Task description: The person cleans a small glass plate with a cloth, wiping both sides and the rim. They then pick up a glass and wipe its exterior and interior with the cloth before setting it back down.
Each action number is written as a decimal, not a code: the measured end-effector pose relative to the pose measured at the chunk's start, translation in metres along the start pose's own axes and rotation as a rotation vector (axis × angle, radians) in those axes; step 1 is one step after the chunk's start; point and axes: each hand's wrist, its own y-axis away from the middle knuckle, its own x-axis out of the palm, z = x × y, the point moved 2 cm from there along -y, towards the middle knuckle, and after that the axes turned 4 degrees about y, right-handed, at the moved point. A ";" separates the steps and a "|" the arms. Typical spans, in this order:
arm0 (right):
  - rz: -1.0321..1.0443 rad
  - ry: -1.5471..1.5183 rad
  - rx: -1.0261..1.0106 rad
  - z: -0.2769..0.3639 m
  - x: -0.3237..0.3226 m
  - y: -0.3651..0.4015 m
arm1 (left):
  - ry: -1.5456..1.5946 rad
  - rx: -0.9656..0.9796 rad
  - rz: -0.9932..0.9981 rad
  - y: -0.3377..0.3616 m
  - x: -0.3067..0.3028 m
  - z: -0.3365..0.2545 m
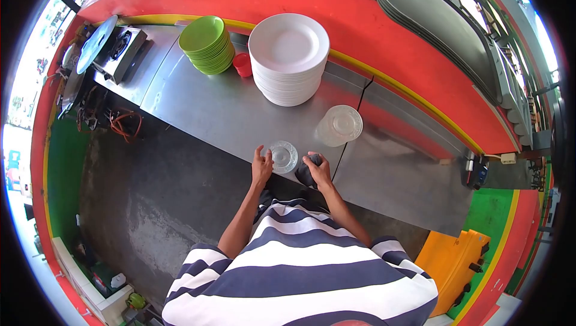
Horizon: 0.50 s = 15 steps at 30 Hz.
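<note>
Dark cloth (305, 174) bunched in right hand (316, 167), long axis fore-aft — left hand (262, 163) open by glass dish (284, 157).

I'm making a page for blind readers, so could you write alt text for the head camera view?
At a metal counter, a person's right hand holds what looks like a dark cloth, while the left hand is beside a clear round dish. Beyond stand stacks of green bowls, white plates and clear dishes.

TEXT: none readable | LABELS/BRANDS: none readable | NUMBERS: none readable | SIGNS: none readable
</note>
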 end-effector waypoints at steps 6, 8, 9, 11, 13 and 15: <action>-0.042 0.039 0.054 -0.002 0.023 0.008 | -0.388 0.100 -0.002 -0.010 -0.012 0.006; -0.068 0.061 0.055 -0.004 0.029 0.010 | -0.475 0.147 -0.005 -0.015 -0.013 0.006; -0.081 0.072 0.056 -0.008 0.031 0.010 | -0.515 0.144 -0.001 -0.014 -0.015 0.002; -0.092 0.109 0.051 -0.018 0.034 0.006 | -0.546 0.133 0.022 -0.013 -0.020 -0.005; -0.095 0.134 0.075 -0.016 0.037 0.011 | -0.528 0.118 0.065 -0.015 -0.026 -0.003; -0.090 0.150 0.121 -0.014 0.038 0.012 | -0.495 0.127 0.102 -0.019 -0.030 -0.001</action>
